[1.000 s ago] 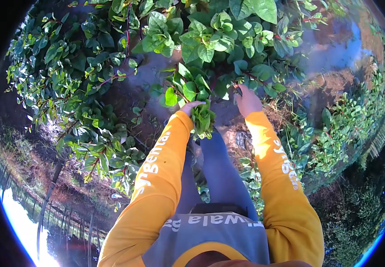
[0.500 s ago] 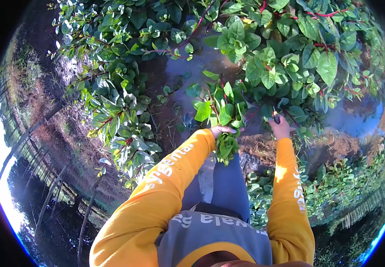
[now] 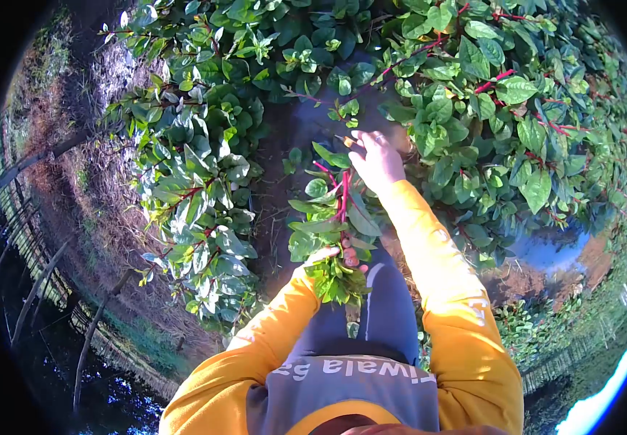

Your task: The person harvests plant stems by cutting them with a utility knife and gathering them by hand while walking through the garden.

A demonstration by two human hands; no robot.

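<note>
My left hand (image 3: 349, 255) is closed around a bunch of leafy stems (image 3: 333, 217), held low in front of my legs. The bunch has broad green leaves and thick pink-red stems. Some leaves hang below the hand and hide part of the fingers. My right hand (image 3: 378, 161) reaches above the bunch with its fingers closed on a small knife (image 3: 349, 141). An orange-brown part of the knife shows by the fingertips; its blade is hard to make out against the ground. Just above the right hand, a thin shoot (image 3: 348, 109) with small leaves hangs over the soil.
Dense leafy plants (image 3: 465, 116) with red stems grow on the right. Another row of plants (image 3: 197, 167) runs along the left. Between them lies brown, wet-looking soil (image 3: 273, 181). Dry grass (image 3: 110, 239) and wooden poles (image 3: 96, 326) are at the far left.
My right hand has moved left and up with the knife, from the right-hand plants to above the bunch. My left hand has drawn the bunch down toward my body.
</note>
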